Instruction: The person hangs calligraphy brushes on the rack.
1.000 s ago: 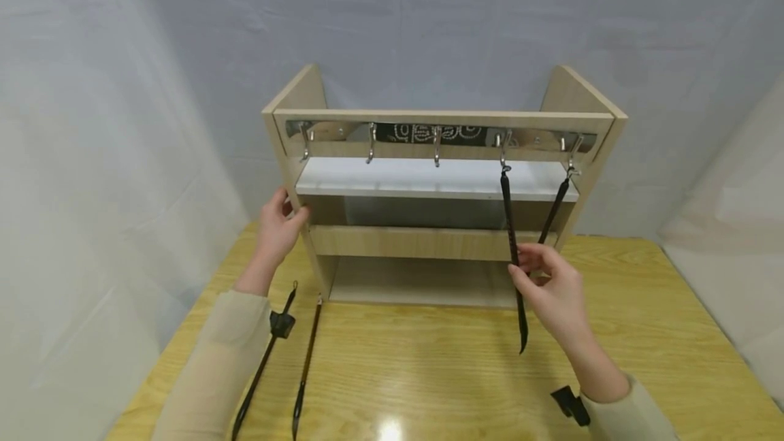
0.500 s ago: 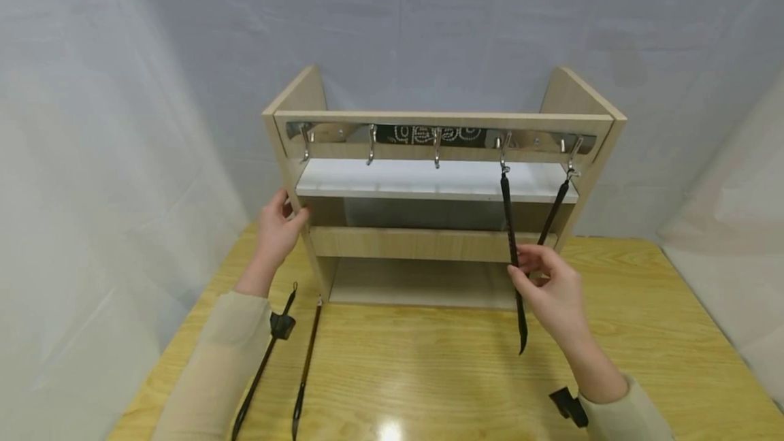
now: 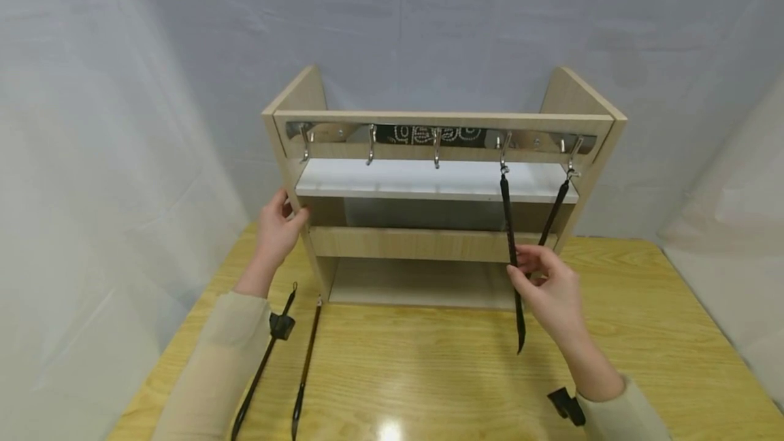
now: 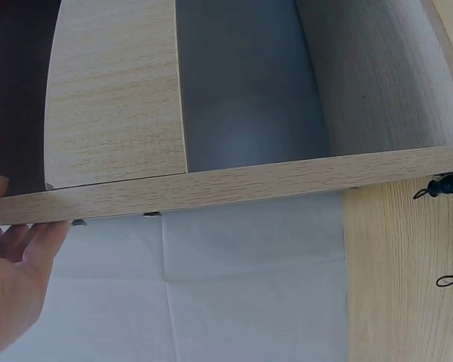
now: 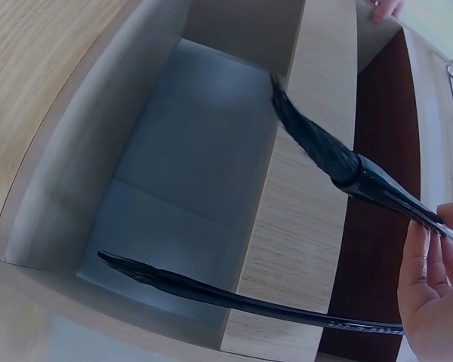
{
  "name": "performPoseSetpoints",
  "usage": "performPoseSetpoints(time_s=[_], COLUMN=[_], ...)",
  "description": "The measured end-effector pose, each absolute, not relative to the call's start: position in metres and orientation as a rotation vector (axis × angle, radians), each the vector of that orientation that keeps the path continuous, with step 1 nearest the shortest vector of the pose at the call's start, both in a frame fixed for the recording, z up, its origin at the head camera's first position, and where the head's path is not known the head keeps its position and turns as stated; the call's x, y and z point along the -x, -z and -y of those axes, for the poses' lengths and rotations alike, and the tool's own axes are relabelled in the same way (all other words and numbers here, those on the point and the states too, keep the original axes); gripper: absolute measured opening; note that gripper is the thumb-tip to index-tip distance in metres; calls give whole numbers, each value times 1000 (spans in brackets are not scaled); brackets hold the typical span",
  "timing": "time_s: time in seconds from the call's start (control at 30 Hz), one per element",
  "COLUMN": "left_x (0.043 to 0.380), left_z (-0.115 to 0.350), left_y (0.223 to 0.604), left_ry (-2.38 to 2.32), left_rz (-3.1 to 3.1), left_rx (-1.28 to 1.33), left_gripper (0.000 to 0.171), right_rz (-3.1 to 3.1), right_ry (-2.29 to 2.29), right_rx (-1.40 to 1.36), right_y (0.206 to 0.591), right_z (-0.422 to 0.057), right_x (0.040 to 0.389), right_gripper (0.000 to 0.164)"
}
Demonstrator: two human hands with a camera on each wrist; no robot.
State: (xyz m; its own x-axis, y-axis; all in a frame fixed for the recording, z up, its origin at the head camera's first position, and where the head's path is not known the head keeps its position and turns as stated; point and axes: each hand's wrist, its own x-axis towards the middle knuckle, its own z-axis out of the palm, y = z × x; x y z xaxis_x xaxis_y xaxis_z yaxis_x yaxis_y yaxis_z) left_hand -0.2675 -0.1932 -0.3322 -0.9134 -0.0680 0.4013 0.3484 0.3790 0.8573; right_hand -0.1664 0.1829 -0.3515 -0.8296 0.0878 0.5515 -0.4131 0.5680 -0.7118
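Note:
My right hand [image 3: 551, 291] pinches a black writing brush [image 3: 509, 216] between thumb and fingertips. The brush hangs tip down, its loop at the second hook from the right. Behind that hand, another dark brush [image 3: 555, 206] dangles from the rightmost hook [image 3: 574, 150]. In the right wrist view the held brush's dark bristles [image 5: 317, 143] point away from the fingers. With thumb in front and fingers round the outer side, my left hand [image 3: 278, 226] grips the left side panel [image 4: 234, 185] of a small wooden shelf unit [image 3: 404, 243].
Two more brushes, one black [image 3: 263, 366] and one brown [image 3: 309, 352], lie on the wooden table [image 3: 441, 373] beside my left forearm. A metal hook rail [image 3: 355, 131] spans the unit's upper front, with three bare hooks at left and centre. Pale cloth [image 3: 429, 33] hangs behind.
Very little differs. My right hand and the lower end of the pinched brush have shifted slightly left. My left hand stays on the side panel.

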Motion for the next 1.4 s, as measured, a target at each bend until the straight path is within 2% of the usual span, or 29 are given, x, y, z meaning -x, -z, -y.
performPoseSetpoints(time_s=[1.03,1.4], left_x=[269,267], left_z=[192,191], left_y=[333,331], left_ry=[1582,1616], left_rz=[2242,2221], left_rx=[249,257], left_gripper=[47,47], right_rz=[2261,2159], right_ry=[-1397,-1416], right_rx=[-189,-252], right_y=[366,372], right_z=[-174,-165], right_x=[198,214], right_gripper=[23,21])
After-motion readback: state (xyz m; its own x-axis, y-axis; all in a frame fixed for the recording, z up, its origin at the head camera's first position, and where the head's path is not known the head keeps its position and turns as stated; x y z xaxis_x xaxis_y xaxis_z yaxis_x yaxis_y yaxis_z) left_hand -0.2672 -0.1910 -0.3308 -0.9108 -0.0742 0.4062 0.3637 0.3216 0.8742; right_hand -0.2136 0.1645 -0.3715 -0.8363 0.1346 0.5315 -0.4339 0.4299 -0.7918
